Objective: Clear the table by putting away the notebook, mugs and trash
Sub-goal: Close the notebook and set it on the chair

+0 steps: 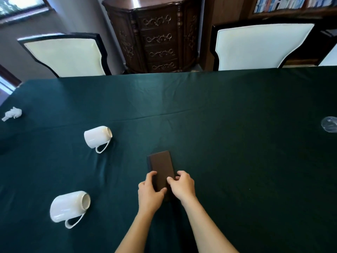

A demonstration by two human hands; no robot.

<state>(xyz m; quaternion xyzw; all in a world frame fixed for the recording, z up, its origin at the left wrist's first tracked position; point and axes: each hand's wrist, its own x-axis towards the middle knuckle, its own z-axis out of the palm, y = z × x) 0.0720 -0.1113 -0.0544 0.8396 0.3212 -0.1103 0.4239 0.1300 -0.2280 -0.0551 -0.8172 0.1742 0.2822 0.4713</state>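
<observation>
Head view: left hand [149,193] and right hand [181,185] both clasp near end of closed brown notebook [161,166], flat on green tablecloth [237,143]. Two white mugs on their sides to the left: far mug [96,137], near mug [68,207]. Crumpled tissue [12,113] at far left edge.

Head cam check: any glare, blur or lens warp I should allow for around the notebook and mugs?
Head view: wide-angle warp bows the table edge; soft sheen on the cloth, no harsh glare; notebook and both mugs reasonably sharp; glass at right edge smeared.
</observation>
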